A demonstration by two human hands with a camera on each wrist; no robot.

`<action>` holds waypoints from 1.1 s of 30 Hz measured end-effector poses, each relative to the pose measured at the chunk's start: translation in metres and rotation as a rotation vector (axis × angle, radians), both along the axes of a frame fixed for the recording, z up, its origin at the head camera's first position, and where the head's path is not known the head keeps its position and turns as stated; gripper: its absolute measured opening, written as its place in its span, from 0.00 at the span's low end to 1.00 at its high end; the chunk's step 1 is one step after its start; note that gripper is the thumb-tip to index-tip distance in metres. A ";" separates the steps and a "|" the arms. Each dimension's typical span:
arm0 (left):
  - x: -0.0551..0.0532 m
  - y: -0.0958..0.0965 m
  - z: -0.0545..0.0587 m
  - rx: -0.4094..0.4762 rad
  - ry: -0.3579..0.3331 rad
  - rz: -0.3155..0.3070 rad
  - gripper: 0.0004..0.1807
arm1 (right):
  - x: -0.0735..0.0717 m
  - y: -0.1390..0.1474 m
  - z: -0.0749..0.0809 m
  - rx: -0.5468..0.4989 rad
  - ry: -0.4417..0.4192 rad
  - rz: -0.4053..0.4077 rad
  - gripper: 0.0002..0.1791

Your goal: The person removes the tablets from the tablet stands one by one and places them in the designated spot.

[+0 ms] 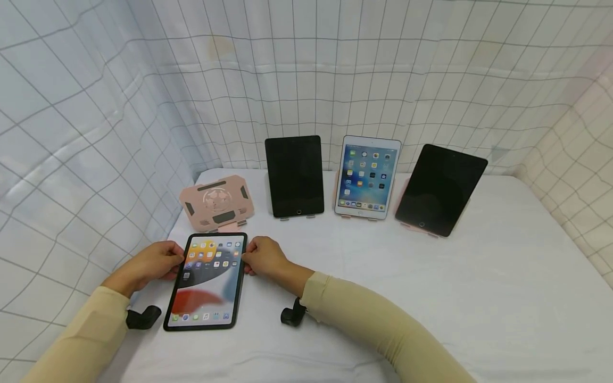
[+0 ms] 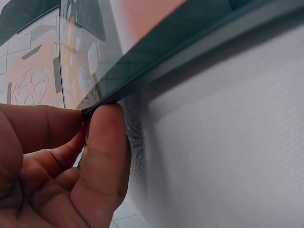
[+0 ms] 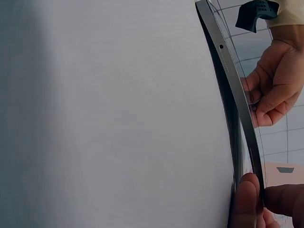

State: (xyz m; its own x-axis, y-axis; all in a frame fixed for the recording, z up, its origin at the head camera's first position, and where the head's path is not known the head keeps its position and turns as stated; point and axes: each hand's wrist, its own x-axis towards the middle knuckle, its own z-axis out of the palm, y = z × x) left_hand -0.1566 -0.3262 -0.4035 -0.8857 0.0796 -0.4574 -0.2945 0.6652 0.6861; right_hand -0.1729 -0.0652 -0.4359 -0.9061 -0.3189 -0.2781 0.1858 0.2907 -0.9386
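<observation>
A tablet (image 1: 203,290) with a lit home screen and black border is at the front left of the white surface. My left hand (image 1: 155,261) pinches its left edge between thumb and fingers, seen close in the left wrist view. On the opposite side, my right hand (image 1: 266,259) pinches the right edge. The right wrist view shows the tablet's thin grey side (image 3: 233,88) between the right thumb and fingers. Just behind the tablet stands a pink tablet stand (image 1: 217,202) with a ball-shaped cutout, bearing nothing. Whether the tablet touches the surface is hard to tell.
Along the back, a dark-screened tablet (image 1: 295,175), a white lit tablet (image 1: 367,178) and another dark tablet (image 1: 440,189), turned at an angle, lean on stands. Gridded white curtains (image 1: 306,69) hang behind and at both sides. A black wrist mount (image 1: 143,317) sits by each sleeve.
</observation>
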 end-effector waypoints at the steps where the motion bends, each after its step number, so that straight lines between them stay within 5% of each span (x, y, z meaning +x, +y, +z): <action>1: 0.000 0.000 0.000 0.001 -0.003 -0.002 0.09 | 0.000 0.000 0.000 0.013 0.006 0.001 0.09; 14: -0.006 0.001 -0.001 -0.025 -0.043 0.003 0.07 | -0.001 0.001 0.000 0.157 0.097 0.061 0.11; 33: -0.005 0.002 -0.004 -0.044 -0.042 0.007 0.06 | -0.002 0.003 -0.001 0.150 0.107 0.073 0.14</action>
